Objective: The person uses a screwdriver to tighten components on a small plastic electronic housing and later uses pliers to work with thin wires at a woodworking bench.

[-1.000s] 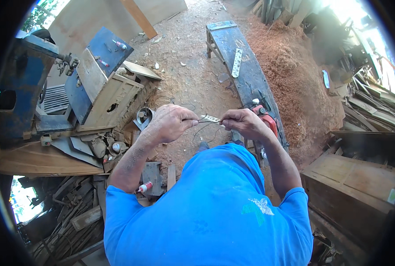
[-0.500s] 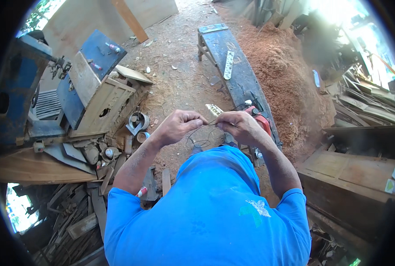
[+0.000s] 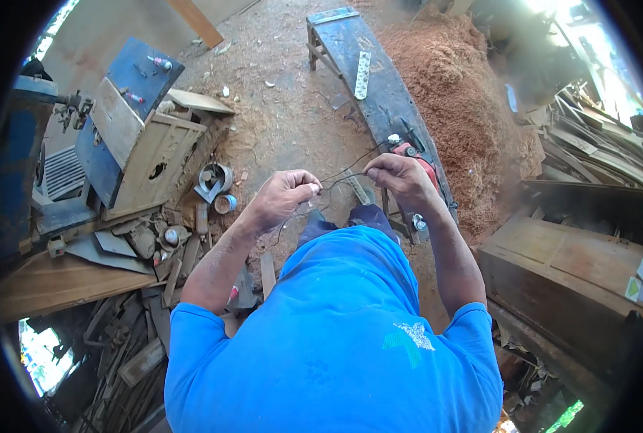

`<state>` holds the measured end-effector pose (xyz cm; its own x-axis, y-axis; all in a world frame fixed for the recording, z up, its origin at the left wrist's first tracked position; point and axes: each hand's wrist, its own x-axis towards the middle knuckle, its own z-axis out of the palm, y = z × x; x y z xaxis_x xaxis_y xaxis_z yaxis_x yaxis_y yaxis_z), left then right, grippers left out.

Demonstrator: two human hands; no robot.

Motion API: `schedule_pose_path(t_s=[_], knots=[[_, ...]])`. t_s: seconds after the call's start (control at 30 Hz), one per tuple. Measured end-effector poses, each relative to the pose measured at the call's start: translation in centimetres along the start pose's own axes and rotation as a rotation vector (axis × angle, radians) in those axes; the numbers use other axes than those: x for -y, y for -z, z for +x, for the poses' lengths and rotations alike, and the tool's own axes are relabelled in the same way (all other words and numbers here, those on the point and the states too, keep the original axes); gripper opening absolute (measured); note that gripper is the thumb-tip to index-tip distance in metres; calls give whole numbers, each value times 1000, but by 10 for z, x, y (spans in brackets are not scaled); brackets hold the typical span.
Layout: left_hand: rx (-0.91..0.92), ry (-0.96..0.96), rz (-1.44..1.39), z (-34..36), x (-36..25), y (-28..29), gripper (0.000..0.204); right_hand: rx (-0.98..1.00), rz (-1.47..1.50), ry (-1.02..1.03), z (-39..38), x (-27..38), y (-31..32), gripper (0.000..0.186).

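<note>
A thin dark wire (image 3: 344,179) stretches in front of my body between my two hands. My left hand (image 3: 289,196) pinches one part of it between thumb and fingers, and a loose loop hangs below that hand. The fingers of my right hand (image 3: 402,179) are closed on another part, to the right and slightly farther away. One strand runs up toward the red and black tool (image 3: 416,160) on the bench. Below the wire, between my hands, appears a pale strip with a row of marks or holes (image 3: 357,187); what it rests on is unclear.
A long dark bench (image 3: 379,90) carries another pale perforated strip (image 3: 362,76). Right of it rises a heap of reddish shavings (image 3: 444,94). Wooden panels (image 3: 152,162), a blue-rimmed can (image 3: 225,203) and scrap wood lie to the left. A wooden cabinet (image 3: 559,260) stands at right.
My hands have moved apart, the right one up and to the right, so the wire now spans the gap between them. The whole view has shifted slightly.
</note>
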<state>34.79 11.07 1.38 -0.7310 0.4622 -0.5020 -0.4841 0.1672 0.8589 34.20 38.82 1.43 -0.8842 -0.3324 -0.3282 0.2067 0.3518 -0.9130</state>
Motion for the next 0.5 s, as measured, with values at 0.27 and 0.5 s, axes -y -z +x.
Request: schedule_pose_path(t_s=[0.27, 0.5], knots=[[-104, 24, 71, 6, 29, 7, 17, -138, -141, 41, 17, -18, 3, 19], [-316, 219, -301, 16, 55, 11, 7, -505, -147, -21, 66, -164, 79, 19]])
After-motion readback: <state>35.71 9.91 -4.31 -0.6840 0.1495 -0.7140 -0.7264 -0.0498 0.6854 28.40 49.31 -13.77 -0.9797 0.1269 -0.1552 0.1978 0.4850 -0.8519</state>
